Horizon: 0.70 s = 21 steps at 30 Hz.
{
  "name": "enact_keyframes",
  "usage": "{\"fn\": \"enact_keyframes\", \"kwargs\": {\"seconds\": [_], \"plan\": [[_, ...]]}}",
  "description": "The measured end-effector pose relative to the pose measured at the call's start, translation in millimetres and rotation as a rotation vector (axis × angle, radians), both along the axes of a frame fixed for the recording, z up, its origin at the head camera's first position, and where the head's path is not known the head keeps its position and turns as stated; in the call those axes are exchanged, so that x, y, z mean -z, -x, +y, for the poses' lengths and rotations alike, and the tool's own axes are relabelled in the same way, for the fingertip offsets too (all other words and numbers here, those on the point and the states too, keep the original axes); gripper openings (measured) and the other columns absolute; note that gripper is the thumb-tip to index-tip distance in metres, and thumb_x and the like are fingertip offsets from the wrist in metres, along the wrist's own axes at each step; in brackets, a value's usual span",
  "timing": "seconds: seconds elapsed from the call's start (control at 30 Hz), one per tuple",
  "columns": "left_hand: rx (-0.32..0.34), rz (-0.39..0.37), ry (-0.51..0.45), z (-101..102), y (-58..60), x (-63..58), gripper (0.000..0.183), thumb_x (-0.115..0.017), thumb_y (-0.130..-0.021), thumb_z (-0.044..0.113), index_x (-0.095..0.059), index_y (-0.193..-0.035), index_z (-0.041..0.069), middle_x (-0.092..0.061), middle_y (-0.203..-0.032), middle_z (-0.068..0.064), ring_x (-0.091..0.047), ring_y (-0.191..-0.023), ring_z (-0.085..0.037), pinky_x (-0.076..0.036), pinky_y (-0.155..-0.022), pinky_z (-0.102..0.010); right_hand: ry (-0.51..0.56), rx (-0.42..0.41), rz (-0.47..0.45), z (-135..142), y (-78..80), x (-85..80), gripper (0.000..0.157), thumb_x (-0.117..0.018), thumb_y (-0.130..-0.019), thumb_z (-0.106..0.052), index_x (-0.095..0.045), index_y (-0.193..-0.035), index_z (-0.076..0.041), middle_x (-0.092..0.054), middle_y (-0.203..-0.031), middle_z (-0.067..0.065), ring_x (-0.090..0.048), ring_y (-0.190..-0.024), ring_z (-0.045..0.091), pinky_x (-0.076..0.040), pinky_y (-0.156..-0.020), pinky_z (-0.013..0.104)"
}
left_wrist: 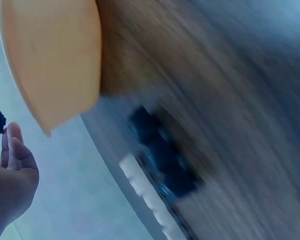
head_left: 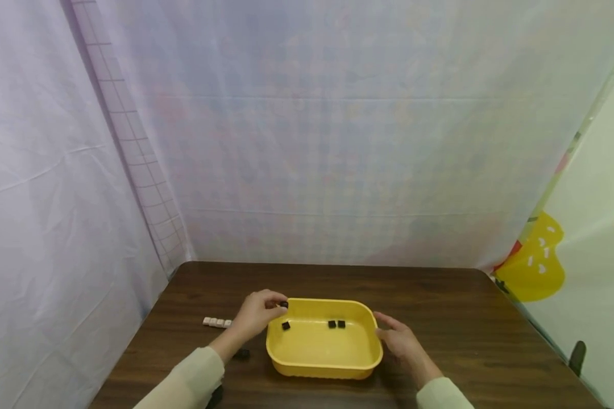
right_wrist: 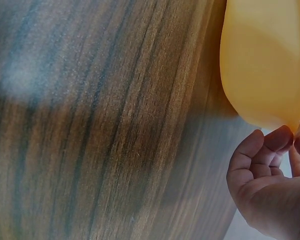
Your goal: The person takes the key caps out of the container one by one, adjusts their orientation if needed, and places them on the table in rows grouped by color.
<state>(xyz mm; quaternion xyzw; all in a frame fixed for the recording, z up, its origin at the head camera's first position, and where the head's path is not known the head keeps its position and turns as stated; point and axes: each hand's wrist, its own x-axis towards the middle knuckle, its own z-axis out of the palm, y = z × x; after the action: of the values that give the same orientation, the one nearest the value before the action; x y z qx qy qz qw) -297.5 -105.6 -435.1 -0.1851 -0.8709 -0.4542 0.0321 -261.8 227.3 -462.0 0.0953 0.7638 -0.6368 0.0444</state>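
Note:
My left hand [head_left: 256, 312] pinches a small black block [head_left: 283, 305], shaped rather like a keycap, at the far left corner of a yellow plastic basin [head_left: 324, 368]. The same black block [left_wrist: 0, 121] shows between thumb and fingertips in the left wrist view. With thumb and fingers at its right rim, my right hand [head_left: 401, 343] grips the basin. Three more black blocks lie on the basin's floor: one block [head_left: 286, 326] at the left, and a pair [head_left: 336, 324] side by side farther right.
A row of small white blocks [head_left: 217, 322] lies left of the basin on the dark wooden table [head_left: 435, 301]. Several black blocks [left_wrist: 162, 152], blurred in the left wrist view, lie beside that row. A pale curtain [head_left: 327, 170] hangs behind the table.

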Motion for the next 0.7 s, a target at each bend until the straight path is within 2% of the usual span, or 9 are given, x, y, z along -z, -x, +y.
{"fn": "enact_keyframes", "kwargs": {"seconds": [0.23, 0.37, 0.5, 0.7], "plan": [[-0.127, 0.001, 0.003, -29.1, -6.1, 1.8, 0.021, -0.076, -0.087, 0.013, -0.074, -0.108, 0.011, -0.07, -0.102, -0.002, -0.065, -0.09, -0.02, -0.055, -0.074, -0.036, 0.007, 0.004, -0.01, 0.5, 0.6, -0.5, 0.046, -0.05, -0.098, -0.001, -0.045, -0.144, 0.005, -0.053, -0.13, 0.033, -0.064, -0.095, 0.027, -0.057, -0.075, 0.04], [-0.17, -0.013, 0.01, -49.7, -11.4, 5.8, 0.021, -0.078, -0.084, 0.009, -0.075, -0.105, 0.007, -0.072, -0.093, 0.0, -0.065, -0.084, -0.017, -0.054, -0.072, -0.035, 0.011, 0.002, -0.036, 0.3, 0.2, -2.6, 0.047, -0.05, -0.1, -0.003, -0.045, -0.146, 0.002, -0.049, -0.135, 0.033, -0.062, -0.1, 0.029, -0.057, -0.076, 0.042], [-0.155, -0.037, 0.047, -76.3, -19.9, 13.1, 0.021, -0.078, -0.083, 0.01, -0.074, -0.103, 0.005, -0.072, -0.091, 0.0, -0.065, -0.08, -0.015, -0.054, -0.069, -0.033, -0.015, -0.003, -0.026, 0.3, 0.0, -2.3, 0.046, -0.05, -0.1, -0.004, -0.045, -0.145, 0.002, -0.048, -0.136, 0.033, -0.062, -0.1, 0.028, -0.057, -0.077, 0.041], [-0.082, 0.015, 0.152, -116.6, -29.3, 30.9, 0.02, -0.08, -0.079, 0.01, -0.074, -0.097, 0.005, -0.07, -0.09, 0.0, -0.062, -0.078, -0.014, -0.05, -0.068, -0.029, -0.011, 0.0, -0.009, 0.0, -0.7, -1.3, 0.046, -0.05, -0.099, -0.003, -0.046, -0.144, 0.003, -0.053, -0.131, 0.033, -0.064, -0.096, 0.027, -0.057, -0.075, 0.04]]}}
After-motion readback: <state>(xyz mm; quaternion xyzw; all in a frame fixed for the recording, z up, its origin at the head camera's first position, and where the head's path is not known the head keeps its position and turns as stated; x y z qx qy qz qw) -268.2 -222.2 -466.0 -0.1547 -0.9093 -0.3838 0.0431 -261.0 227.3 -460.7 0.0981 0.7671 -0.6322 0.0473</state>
